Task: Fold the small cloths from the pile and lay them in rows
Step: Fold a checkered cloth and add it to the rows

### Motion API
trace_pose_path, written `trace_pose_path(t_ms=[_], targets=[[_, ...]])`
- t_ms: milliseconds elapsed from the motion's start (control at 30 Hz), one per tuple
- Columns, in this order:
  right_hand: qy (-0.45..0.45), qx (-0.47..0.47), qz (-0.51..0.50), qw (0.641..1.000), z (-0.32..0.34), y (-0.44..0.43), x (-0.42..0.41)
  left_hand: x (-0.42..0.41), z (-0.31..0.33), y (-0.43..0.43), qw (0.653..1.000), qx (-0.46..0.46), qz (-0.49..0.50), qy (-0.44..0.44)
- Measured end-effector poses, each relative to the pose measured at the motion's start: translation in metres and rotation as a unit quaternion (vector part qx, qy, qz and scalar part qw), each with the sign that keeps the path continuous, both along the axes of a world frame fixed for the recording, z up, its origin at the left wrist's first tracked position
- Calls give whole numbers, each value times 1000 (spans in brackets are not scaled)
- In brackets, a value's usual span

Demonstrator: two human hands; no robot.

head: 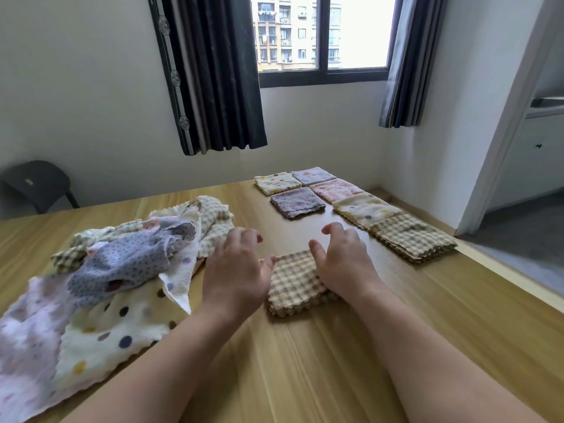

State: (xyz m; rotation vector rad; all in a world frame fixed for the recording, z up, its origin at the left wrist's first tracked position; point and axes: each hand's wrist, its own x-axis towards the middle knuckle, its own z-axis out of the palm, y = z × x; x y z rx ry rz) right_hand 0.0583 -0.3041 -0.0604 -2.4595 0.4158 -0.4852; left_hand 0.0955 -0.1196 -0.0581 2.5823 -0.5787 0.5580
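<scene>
A folded checked cloth lies on the wooden table in front of me. My left hand sits at its left edge, thumb touching the cloth, fingers loosely curled. My right hand rests on its right side, thumb on top, fingers bent over the far edge. To the left spreads the pile of unfolded cloths: grey dotted, cream spotted, pink and checked. At the back right several folded cloths lie in two rows, the nearest one checked.
The table's right edge runs close to the folded rows, with floor beyond it. A dark chair stands behind the table at the far left. Wall, window and curtains are at the back.
</scene>
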Motion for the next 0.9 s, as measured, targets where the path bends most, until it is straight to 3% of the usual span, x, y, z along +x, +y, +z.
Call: trace_pose_path(t_ms=[100, 200, 267, 433, 567, 700, 900], targets=[[-62, -53, 32, 996, 8, 4, -4, -5, 4, -7, 993, 47, -103, -38], [12, -76, 94, 993, 7, 9, -6, -7, -5, -10, 981, 100, -168, 15], [83, -86, 108, 987, 4, 10, -7, -5, -9, -8, 978, 105, -171, 53], [88, -102, 97, 986, 11, 3, -13, -3, -8, -5, 977, 101, -176, 61], [146, -112, 102, 978, 15, 3, -17, -4, -8, -5, 976, 104, -183, 54], [146, -122, 90, 978, 19, 3, -19, -3, -7, -4, 975, 104, -193, 44], [144, -160, 159, 964, 29, 15, -27, -4, -9, -3, 981, 61, -183, 26]])
